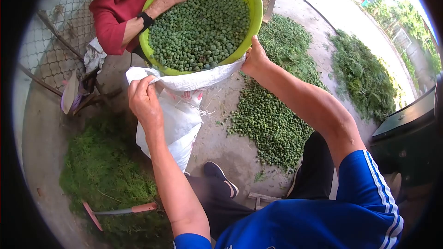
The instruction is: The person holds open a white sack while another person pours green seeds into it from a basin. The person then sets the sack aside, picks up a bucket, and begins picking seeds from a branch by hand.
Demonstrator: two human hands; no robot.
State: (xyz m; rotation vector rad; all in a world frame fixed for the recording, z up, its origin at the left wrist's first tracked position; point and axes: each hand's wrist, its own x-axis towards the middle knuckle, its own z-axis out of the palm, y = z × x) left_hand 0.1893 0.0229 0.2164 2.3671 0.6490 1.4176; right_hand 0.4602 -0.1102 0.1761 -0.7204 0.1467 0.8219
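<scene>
A yellow-green basin (256,7) full of small round green fruits (198,27) is tilted over the mouth of a white woven sack (173,124). My left hand (145,97) pinches the sack's rim below the basin's left side. At the basin's lower right, my right hand (256,59) grips the other end of the sack's rim, with its thumb up against the basin's edge. Another person in a red shirt (110,18) stands across from me, one hand resting on the fruits. The sack hangs down between us, and its inside is hidden.
Piles of green fruits (272,124) lie on the concrete floor right of the sack. Feathery green branches (364,74) lie farther right, and more (106,161) at the lower left beside a red-handled tool (120,210). A wire fence (69,27) stands at the left.
</scene>
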